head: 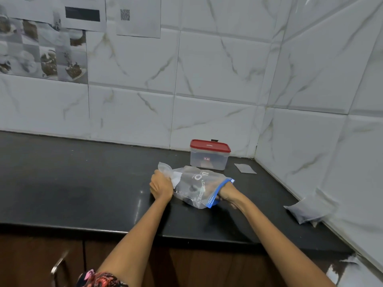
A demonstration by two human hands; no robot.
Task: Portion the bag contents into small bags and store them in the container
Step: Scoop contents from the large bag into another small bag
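We grip the bag on the desk: left hand fingers clenched on its bunched end, right hand fingers grasping the blue zip edge; container beyond.

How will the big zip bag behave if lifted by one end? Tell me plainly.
The zip bag is thin, crumpled clear plastic, so it will probably flop and sag. Its dark contents sit low in the middle and would likely slide toward the lower end. The left hand bunches one end and the right hand holds the blue zip edge, which suggests it needs support at both ends.
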